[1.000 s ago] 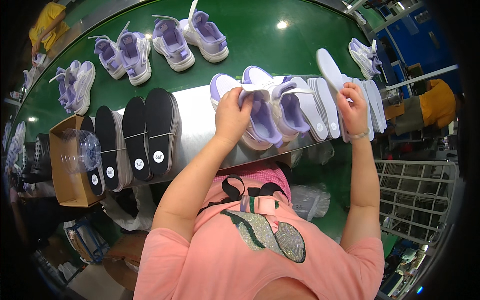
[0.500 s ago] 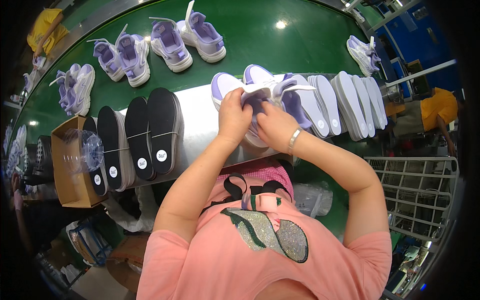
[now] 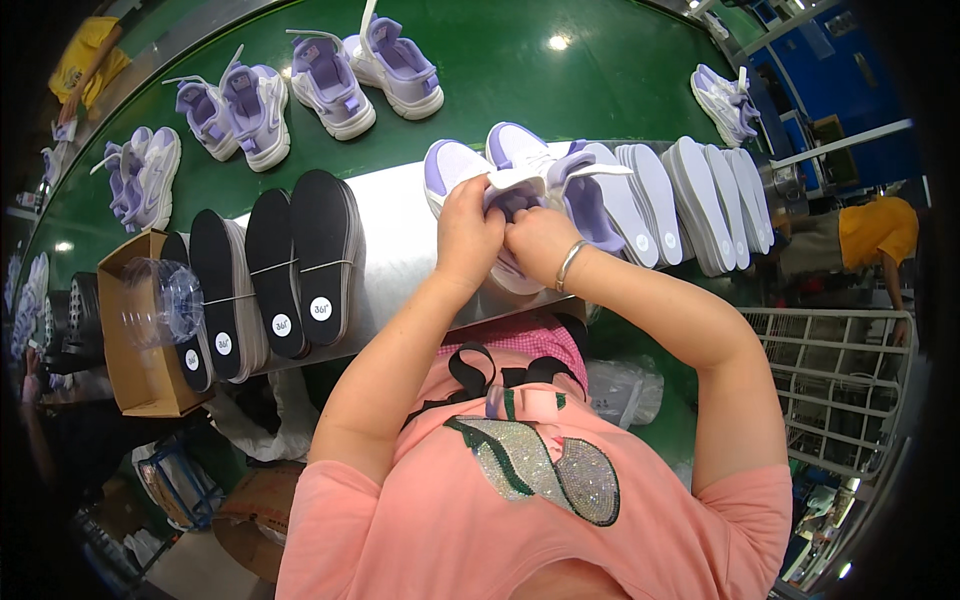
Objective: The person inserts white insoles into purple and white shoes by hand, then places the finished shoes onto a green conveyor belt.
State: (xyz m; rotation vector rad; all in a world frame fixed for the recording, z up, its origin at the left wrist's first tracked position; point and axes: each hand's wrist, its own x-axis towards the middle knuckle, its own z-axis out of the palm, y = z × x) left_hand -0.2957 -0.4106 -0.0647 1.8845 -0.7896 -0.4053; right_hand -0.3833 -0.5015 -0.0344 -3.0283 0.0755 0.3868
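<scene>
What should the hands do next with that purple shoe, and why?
Probably press the white insole down flat into the purple shoe. Both the left hand and the right hand are at the shoe's opening, and the insole looks partly out, its front edge lifted above the shoe. A row of white insoles lies beside it.

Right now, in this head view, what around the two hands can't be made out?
- Lavender shoe: its middle is hidden behind the left hand and right hand.
- Fingertips of both hands: tucked into the shoe, so the grip is unclear.
- Stickers on the black insoles: too small to make out.
- Contents of the cardboard box: blurred by clear plastic.
- Wire cart: cut off by the fisheye rim.
</scene>
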